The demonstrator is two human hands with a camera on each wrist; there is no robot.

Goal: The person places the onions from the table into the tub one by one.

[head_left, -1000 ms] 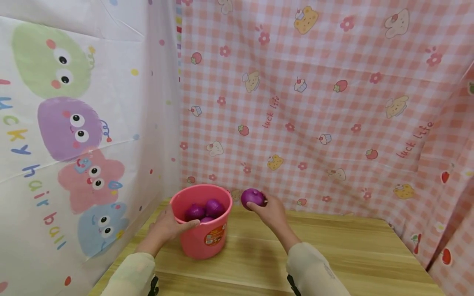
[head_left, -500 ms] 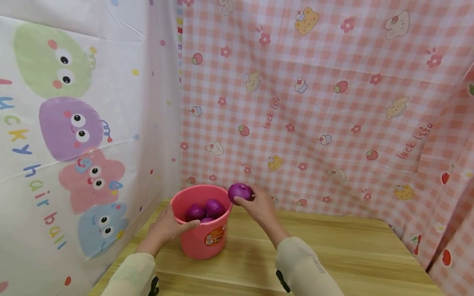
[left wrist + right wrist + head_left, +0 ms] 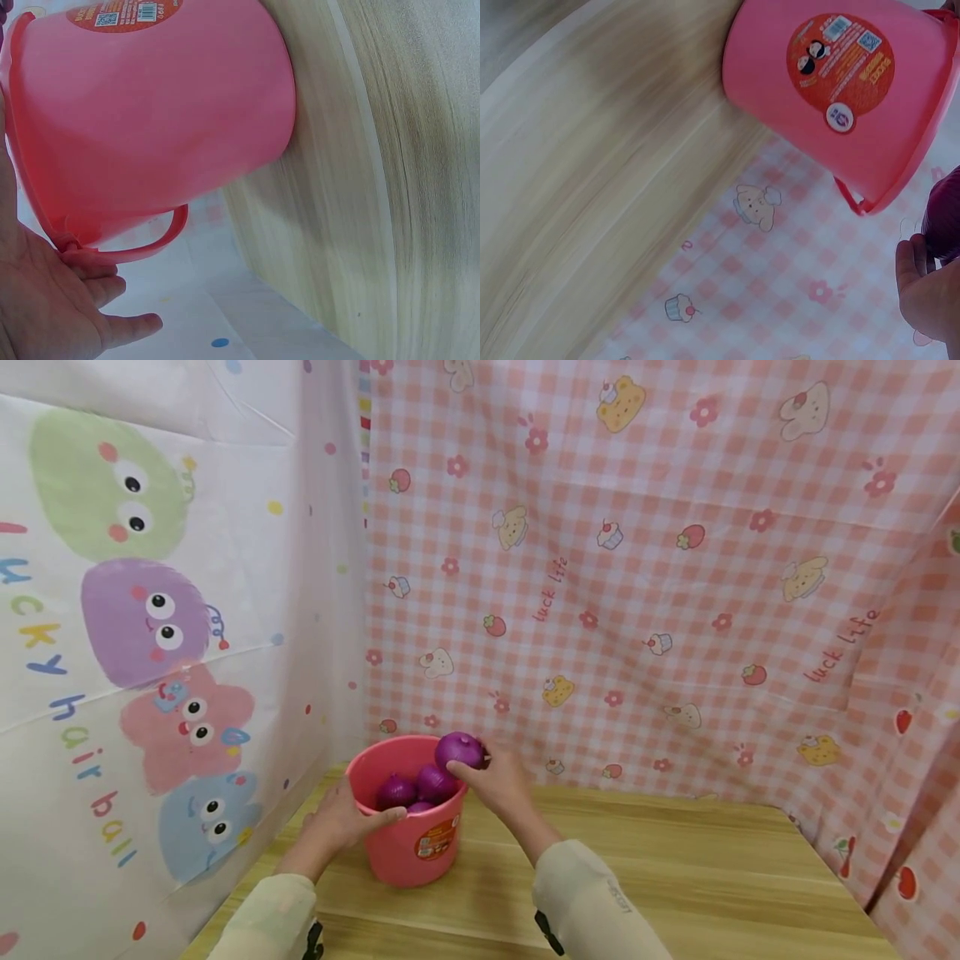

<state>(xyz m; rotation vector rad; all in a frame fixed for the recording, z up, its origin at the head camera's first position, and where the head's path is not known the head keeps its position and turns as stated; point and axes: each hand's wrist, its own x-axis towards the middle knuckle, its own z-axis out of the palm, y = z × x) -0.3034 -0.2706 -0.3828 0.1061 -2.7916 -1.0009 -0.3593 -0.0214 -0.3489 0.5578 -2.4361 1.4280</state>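
Note:
A pink bucket (image 3: 411, 852) stands upright on the table, with several purple onions (image 3: 396, 792) inside. My left hand (image 3: 337, 818) holds it at the rim, thumb along the near side; the left wrist view has some fingers (image 3: 105, 289) beside the handle joint. Over the bucket's right rim, my right hand (image 3: 501, 781) grips another purple onion (image 3: 459, 752), thumb on its near face. That onion (image 3: 945, 214) is partly cut off in the right wrist view. The bucket's bottom and any lower onions are hidden.
The wooden table (image 3: 660, 868) extends to the right of the bucket. A pink checked cloth (image 3: 637, 610) hangs behind it, and a white cartoon-printed cloth (image 3: 285, 568) hangs at the left. The bucket's handle (image 3: 161, 244) hangs down outside it.
My right hand has carried its onion leftward, from beside the bucket to above its right rim. The left hand and the bucket have stayed in place.

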